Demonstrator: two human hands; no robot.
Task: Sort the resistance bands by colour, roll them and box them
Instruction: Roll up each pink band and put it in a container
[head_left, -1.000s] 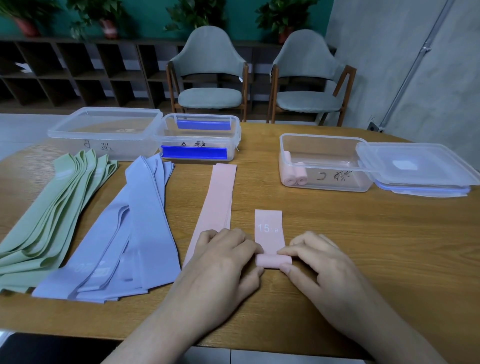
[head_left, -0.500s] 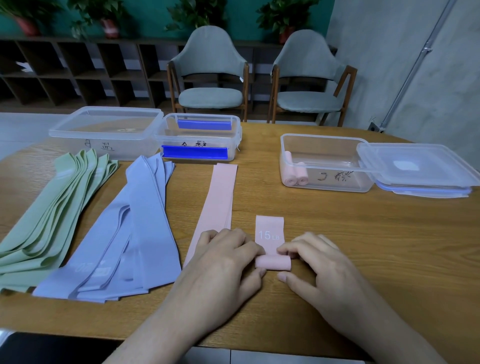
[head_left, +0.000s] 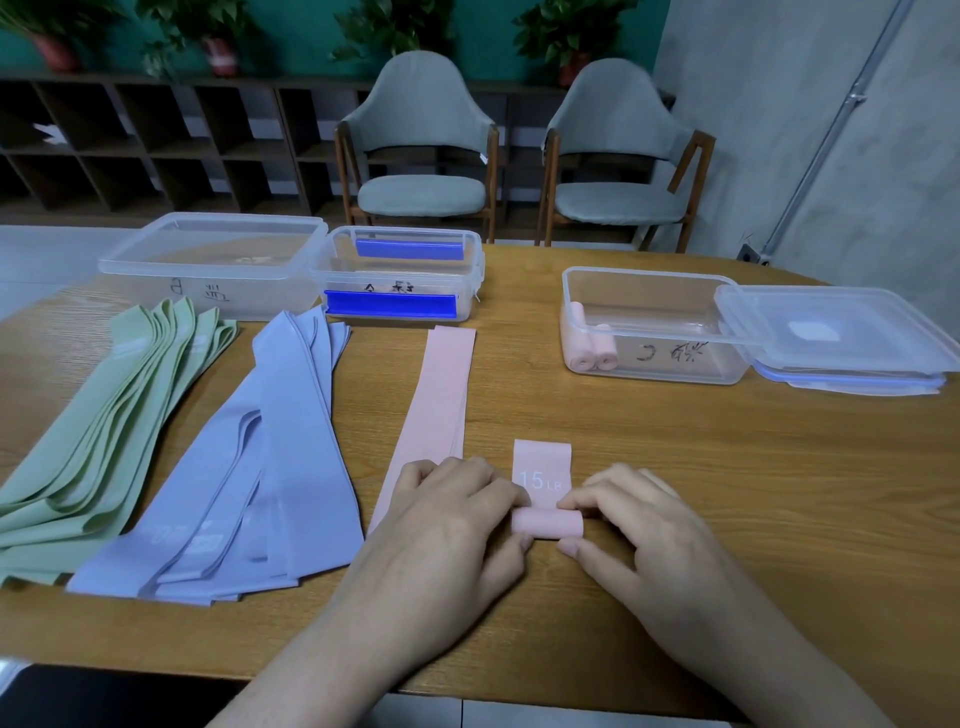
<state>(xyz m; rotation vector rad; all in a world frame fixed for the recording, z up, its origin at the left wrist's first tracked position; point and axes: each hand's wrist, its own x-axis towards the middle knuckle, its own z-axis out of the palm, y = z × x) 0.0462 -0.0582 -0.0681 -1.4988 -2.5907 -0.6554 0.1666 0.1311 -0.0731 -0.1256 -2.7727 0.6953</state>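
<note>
On the table (head_left: 727, 493), near edge: we see a pink band (head_left: 543, 480) partly rolled, its flat tail printed "15 LB" pointing away from us.
Roll: we find the rolled end (head_left: 545, 522) lying crosswise on the wood, between the two hands.
Left hand (head_left: 447, 525): we see its fingers curled over the left end of the roll, fingertips pressing on it from above and thumb beneath the near side, so it is closed on the roll.
Right hand (head_left: 639, 530): we see the index finger on top and the thumb at the near side pinching the right end of the roll.
Spare pink band (head_left: 434, 410): we note it flat, just left of the rolled one, its near end under the left hand.
Blue-violet bands (head_left: 249, 467): we count a fanned pile left of the pink.
Green bands (head_left: 109, 415): we see a fanned pile at far left.
Right box (head_left: 649, 322): open and clear, two pink rolls (head_left: 589, 351) at its left end; its lid (head_left: 836, 332) lies beside it on the right.
Far boxes: we see a large clear box (head_left: 218, 260) touching a smaller box (head_left: 400, 275) with blue clips.
</note>
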